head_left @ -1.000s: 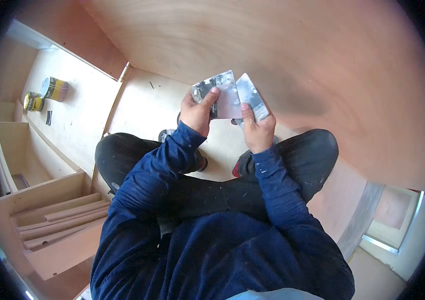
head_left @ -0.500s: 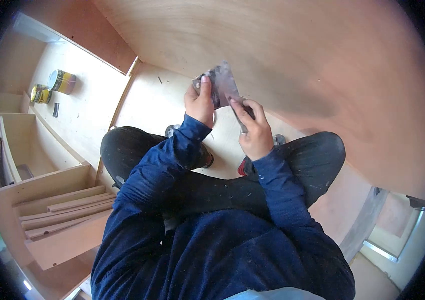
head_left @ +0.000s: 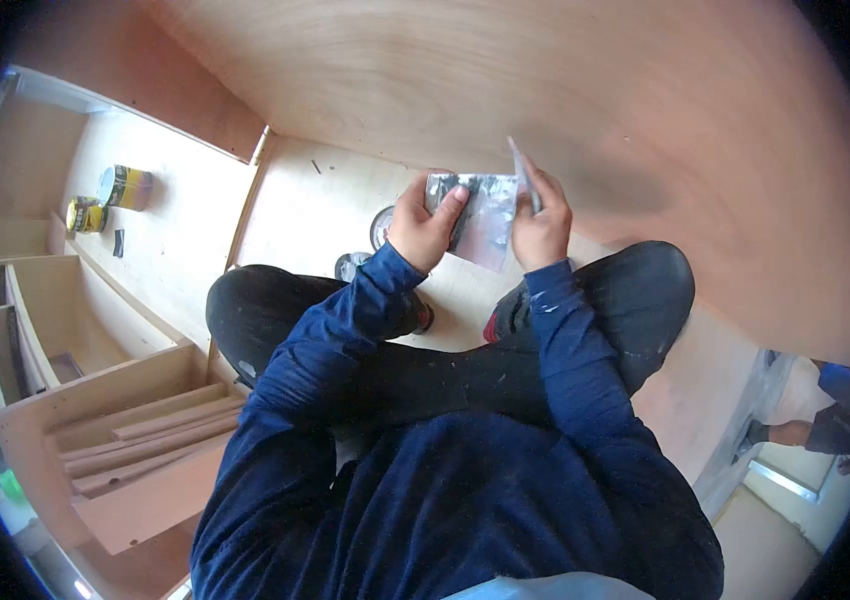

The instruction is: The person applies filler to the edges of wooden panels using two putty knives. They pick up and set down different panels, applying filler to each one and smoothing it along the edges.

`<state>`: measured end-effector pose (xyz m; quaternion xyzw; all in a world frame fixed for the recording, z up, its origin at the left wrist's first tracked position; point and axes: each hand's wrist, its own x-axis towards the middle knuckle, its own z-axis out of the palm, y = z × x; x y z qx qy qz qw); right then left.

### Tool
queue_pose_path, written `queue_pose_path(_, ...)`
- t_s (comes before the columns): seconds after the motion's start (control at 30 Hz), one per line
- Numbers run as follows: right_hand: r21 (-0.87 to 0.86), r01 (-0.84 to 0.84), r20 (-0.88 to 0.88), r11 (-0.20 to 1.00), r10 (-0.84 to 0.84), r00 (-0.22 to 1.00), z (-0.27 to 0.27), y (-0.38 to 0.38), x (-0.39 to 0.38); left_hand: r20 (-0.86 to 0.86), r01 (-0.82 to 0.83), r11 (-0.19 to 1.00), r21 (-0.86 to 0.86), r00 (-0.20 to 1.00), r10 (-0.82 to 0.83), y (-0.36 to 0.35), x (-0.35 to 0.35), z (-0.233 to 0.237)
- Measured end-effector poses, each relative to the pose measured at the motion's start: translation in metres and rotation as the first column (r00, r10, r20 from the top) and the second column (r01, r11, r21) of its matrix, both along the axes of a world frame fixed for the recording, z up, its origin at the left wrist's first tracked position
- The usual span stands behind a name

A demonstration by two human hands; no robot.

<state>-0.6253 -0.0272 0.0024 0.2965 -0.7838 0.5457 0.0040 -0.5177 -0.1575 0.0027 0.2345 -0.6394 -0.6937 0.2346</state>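
My left hand (head_left: 421, 228) is closed around a wide putty knife (head_left: 490, 222), thumb on top. Grey-white filler smears its metal blade, which points right. Closed on a second putty knife (head_left: 519, 165), my right hand (head_left: 543, 232) keeps it nearly upright, seen edge-on. The two blades come close together in front of my crossed legs. Behind my left wrist, the round rim of a container (head_left: 379, 228) shows in part.
A large wooden panel (head_left: 425, 80) rises ahead. Two paint tins (head_left: 128, 187) (head_left: 86, 214) stand at left on the pale board. Wooden strips (head_left: 150, 440) fill a compartment at lower left. Another person's hand and sleeve (head_left: 830, 425) reach in at right.
The left putty knife has turned to lie flatter, its blade now facing right. My right hand has shifted right and tipped its knife upright. Another person's arm has appeared at right.
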Motion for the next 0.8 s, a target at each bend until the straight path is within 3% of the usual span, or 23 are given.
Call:
queue_pose_path(0.03,-0.027,0.066,0.063,0.997,-0.065,0.996,-0.002,0.000,-0.004,-0.097,-0.042,0.982,0.186,0.993,0.061,0.001,-0.009,-0.001)
queue_pose_path(0.07,-0.013,0.094,-0.116,0.995,-0.095,0.989,-0.004,0.003,-0.003,-0.145,-0.048,0.916,0.398,0.983,0.114,-0.002,-0.014,-0.002)
queue_pose_path(0.1,-0.022,0.087,-0.121,0.996,-0.089,0.989,0.001,0.003,0.004,-0.075,-0.107,0.834,0.541,0.982,0.174,-0.006,-0.017,0.009)
queue_pose_path(0.13,-0.037,0.009,-0.171,0.999,-0.015,0.985,0.010,0.004,0.016,-0.243,0.160,0.676,0.719,0.969,0.029,-0.020,-0.010,-0.012)
queue_pose_path(0.17,-0.049,-0.073,-0.221,0.996,0.061,0.973,0.019,0.004,0.029,-0.434,0.416,0.442,0.795,0.899,-0.064,-0.035,-0.002,-0.041)
queue_pose_path(0.2,-0.040,-0.197,-0.259,0.980,0.180,0.949,0.027,0.003,0.042,-0.538,0.514,0.315,0.798,0.843,-0.010,-0.031,-0.004,-0.060)
queue_pose_path(0.23,-0.026,-0.315,-0.293,0.949,0.294,0.910,0.038,0.002,0.053,-0.318,0.303,0.271,0.914,0.948,0.011,-0.026,-0.007,-0.037)
queue_pose_path(0.3,-0.011,-0.536,-0.376,0.844,0.493,0.785,0.061,-0.002,0.067,-0.222,0.246,0.401,0.882,0.969,-0.105,-0.020,-0.011,-0.096)
queue_pose_path(0.33,-0.003,-0.550,-0.449,0.835,0.490,0.747,0.051,-0.006,0.070,-0.385,0.426,0.160,0.890,0.892,-0.236,-0.015,-0.007,-0.068)
queue_pose_path(0.37,0.067,-0.541,-0.449,0.838,0.509,0.734,0.047,-0.004,0.072,-0.439,0.446,0.087,0.891,0.894,-0.095,-0.009,0.015,-0.036)
queue_pose_path(0.43,0.120,-0.524,-0.415,0.843,0.522,0.745,0.038,-0.004,0.071,-0.698,0.708,0.021,0.706,0.700,-0.149,-0.011,0.008,-0.073)
queue_pose_path(0.47,0.121,-0.519,-0.414,0.846,0.518,0.748,0.038,-0.004,0.070,-0.698,0.708,0.015,0.706,0.700,-0.153,-0.010,0.002,-0.100)
queue_pose_path(0.53,0.018,-0.478,-0.208,0.878,0.471,0.857,0.039,-0.006,0.068,-0.514,0.515,-0.005,0.857,0.857,0.032,-0.005,-0.016,-0.160)
queue_pose_path(0.57,0.018,-0.475,-0.208,0.880,0.468,0.859,0.040,-0.005,0.064,-0.661,0.660,0.060,0.749,0.751,-0.008,-0.008,-0.026,-0.189)
queue_pose_path(0.63,0.005,-0.447,-0.246,0.894,0.434,0.866,0.048,-0.004,0.055,-0.323,0.305,0.313,0.900,0.946,0.007,0.012,-0.011,-0.118)
queue_pose_path(0.67,-0.040,-0.368,-0.207,0.929,0.352,0.913,0.058,-0.006,0.053,-0.292,0.286,0.480,0.830,0.954,-0.064,0.010,-0.012,-0.072)
queue_pose_path(0.7,-0.069,-0.296,-0.240,0.953,0.273,0.932,0.052,-0.005,0.045,-0.163,0.268,0.442,0.856,0.951,-0.262,0.006,-0.008,-0.098)
queue_pose_path(0.77,0.003,-0.142,-0.022,0.990,0.142,0.990,0.039,0.007,0.017,0.070,0.319,0.723,0.613,0.889,-0.452,0.017,-0.016,-0.053)
queue_pose_path(0.8,0.003,-0.133,-0.028,0.991,0.133,0.991,0.034,0.009,0.016,-0.172,0.411,0.459,0.788,0.862,-0.478,0.016,-0.015,-0.043)
